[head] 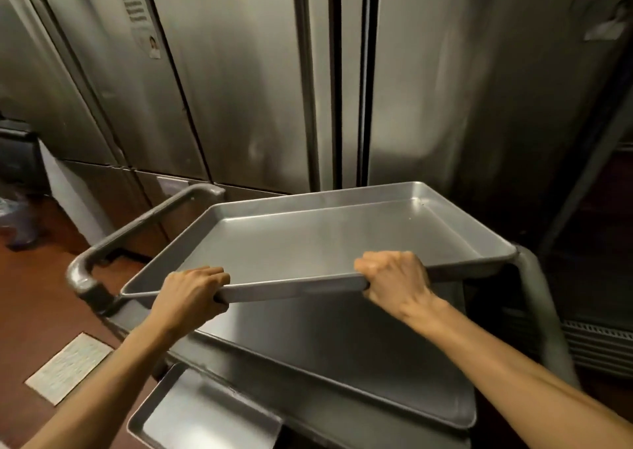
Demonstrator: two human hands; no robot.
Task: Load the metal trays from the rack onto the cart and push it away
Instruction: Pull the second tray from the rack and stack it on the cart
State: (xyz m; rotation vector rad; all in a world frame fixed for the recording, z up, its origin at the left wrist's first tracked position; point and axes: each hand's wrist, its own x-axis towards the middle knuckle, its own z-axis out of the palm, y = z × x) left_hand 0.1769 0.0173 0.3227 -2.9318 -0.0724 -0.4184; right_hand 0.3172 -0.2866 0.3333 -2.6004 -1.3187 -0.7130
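Loading step: both my left hand [191, 291] and right hand [394, 279] grip a tray [325, 239] over the cart [144, 222]; next I lower it flat onto the tray below [359, 356].

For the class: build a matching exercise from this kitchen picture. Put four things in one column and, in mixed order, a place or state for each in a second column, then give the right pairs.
Things
1. held metal tray
2. second tray
3. cart handle
4. floor vent grate

Places or states
A. set into the brown floor, lower left
B. gripped at its near edge by the left hand and right hand
C. lying on the cart top under the held one
D. curved grey bar left of the trays

Pairs: 1-B, 2-C, 3-D, 4-A
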